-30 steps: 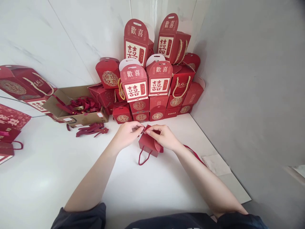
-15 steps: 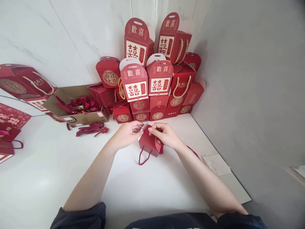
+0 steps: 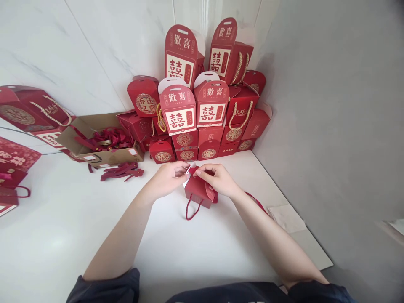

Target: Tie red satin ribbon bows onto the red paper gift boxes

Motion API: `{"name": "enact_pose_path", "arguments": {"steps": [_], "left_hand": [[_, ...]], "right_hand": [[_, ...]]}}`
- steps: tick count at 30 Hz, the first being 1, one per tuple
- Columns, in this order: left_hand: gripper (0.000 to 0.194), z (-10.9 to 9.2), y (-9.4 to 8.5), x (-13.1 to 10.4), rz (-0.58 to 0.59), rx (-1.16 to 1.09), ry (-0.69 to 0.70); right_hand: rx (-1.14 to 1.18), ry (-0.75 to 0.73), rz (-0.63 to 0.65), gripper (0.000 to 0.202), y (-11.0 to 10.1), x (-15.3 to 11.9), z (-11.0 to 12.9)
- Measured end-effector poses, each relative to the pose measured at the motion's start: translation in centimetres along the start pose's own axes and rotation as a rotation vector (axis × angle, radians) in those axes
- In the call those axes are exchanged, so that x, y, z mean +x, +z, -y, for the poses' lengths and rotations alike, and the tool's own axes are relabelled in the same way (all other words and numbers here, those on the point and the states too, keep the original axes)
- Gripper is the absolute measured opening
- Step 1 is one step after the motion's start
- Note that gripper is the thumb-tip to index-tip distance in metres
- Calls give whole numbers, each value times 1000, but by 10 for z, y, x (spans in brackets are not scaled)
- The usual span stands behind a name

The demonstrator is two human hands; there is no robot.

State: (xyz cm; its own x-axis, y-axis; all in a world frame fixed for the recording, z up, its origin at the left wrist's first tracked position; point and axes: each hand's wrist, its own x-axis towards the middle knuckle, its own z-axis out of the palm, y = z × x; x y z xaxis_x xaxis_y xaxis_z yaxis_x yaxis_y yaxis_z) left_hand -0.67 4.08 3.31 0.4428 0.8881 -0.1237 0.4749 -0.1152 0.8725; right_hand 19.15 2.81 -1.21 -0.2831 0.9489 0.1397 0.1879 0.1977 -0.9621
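Observation:
A small red gift box [image 3: 199, 188] with a dark red rope handle [image 3: 192, 210] sits on the white table between my hands. My left hand [image 3: 168, 179] is closed at the box's left end, its thumb and fingers on the upright end flap, whose pale inner side shows. From the right, my right hand [image 3: 216, 177] reaches over the box top, thumb and index finger pinched at the top panel's edge near that flap. Its other fingers are curled and partly hidden. The rounded flap on the box's right side lies folded down below my right wrist.
Red gift boxes [image 3: 178, 113] are stacked against the wall behind. At left stands an open cardboard box [image 3: 123, 155] of dark red ribbons, with more ribbons [image 3: 121, 171] in front. Further left are larger red boxes [image 3: 41, 107]. A pale sheet [image 3: 287, 218] lies near the right edge.
My right thumb and index finger have shifted slightly left along the box top, nearer the flap. The box has moved a little right and its handle hangs slightly lower.

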Motion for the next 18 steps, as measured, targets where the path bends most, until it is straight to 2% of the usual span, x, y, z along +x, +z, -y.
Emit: {"name": "enact_pose_path", "arguments": {"steps": [7, 13, 16, 18], "left_hand": [[32, -7, 2, -2, -13, 63, 1], [31, -6, 2, -1, -88, 165, -1], [29, -9, -9, -2, -104, 216, -16], [28, -7, -23, -5, -120, 259, -57]], "right_hand": [[-8, -14, 26, 29, -1, 0, 3], [-3, -22, 54, 28, -1, 0, 4], [13, -36, 38, 25, -10, 0, 9], [5, -40, -14, 24, -22, -1, 14]]}}
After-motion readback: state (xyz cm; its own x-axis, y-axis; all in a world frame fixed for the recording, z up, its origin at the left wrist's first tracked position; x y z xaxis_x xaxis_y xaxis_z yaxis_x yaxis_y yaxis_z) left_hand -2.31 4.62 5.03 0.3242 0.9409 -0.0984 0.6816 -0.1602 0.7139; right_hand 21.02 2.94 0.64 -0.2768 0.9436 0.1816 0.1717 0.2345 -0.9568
